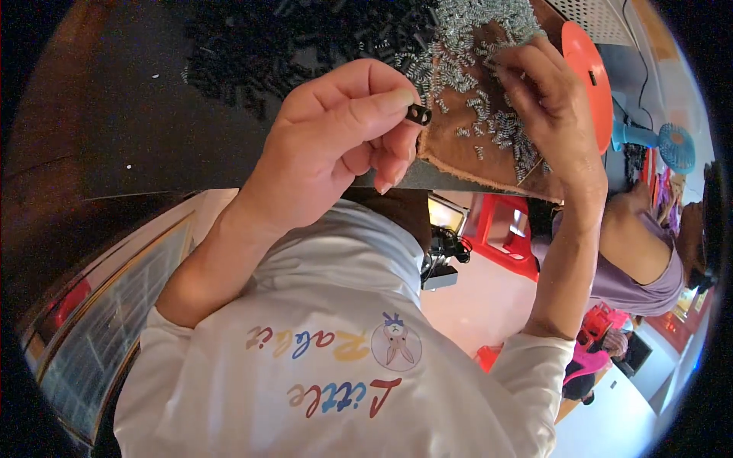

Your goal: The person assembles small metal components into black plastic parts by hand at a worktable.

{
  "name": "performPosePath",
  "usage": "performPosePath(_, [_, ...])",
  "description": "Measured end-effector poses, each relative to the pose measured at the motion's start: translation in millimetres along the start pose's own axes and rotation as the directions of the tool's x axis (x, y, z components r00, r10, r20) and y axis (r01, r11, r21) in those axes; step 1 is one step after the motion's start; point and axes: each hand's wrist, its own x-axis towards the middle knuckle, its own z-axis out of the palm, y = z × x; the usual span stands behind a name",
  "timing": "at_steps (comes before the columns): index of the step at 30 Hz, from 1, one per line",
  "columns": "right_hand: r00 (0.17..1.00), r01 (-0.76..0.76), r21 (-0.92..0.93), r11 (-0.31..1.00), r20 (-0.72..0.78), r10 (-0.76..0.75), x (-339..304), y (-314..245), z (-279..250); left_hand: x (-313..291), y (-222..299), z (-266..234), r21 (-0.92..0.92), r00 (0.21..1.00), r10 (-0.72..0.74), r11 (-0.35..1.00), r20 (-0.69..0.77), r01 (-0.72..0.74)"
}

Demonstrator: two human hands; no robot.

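Observation:
My left hand [336,130] pinches a small black plastic piece between thumb and forefinger. Two round openings show in the end of this black piece [419,114]. Over the right side of the table, my right hand [551,107] bends its fingers inward just above a scatter of small metal coil springs [481,114]. Its thumb and forefinger come close together, and whatever lies between them is too small to make out. The springs lie loose on a brown cloth [450,149] with a frayed edge.
A large heap of black plastic pieces [259,53] covers the back of the dark table [99,137]. Right of my right hand stands an orange-red round dish [586,84], with a small blue fan [676,147] beyond. Another person in purple [637,259] sits at the right, near a red stool [504,237].

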Motion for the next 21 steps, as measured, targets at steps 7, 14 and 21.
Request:
performPosePath(7, [0.996, 0.051, 0.006, 0.999, 0.076, -0.051, 5.6, -14.1, 2.5, 1.9, 2.8, -4.2, 0.002, 1.0, -0.007, 1.0, 0.02, 0.007])
performPosePath(14, [0.987, 0.06, -0.07, 0.996, 0.153, -0.049, 12.8, -10.9, 4.0, 5.6, 2.8, -4.8, -0.012, 1.0, -0.003, 1.0, 0.026, 0.004])
performPosePath(21, [0.998, -0.01, 0.025, 1.0, 0.055, 0.009, 8.8, -10.2, 5.9, 9.9, 2.8, -4.9, -0.005, 1.0, -0.015, 1.0, 0.011, 0.015])
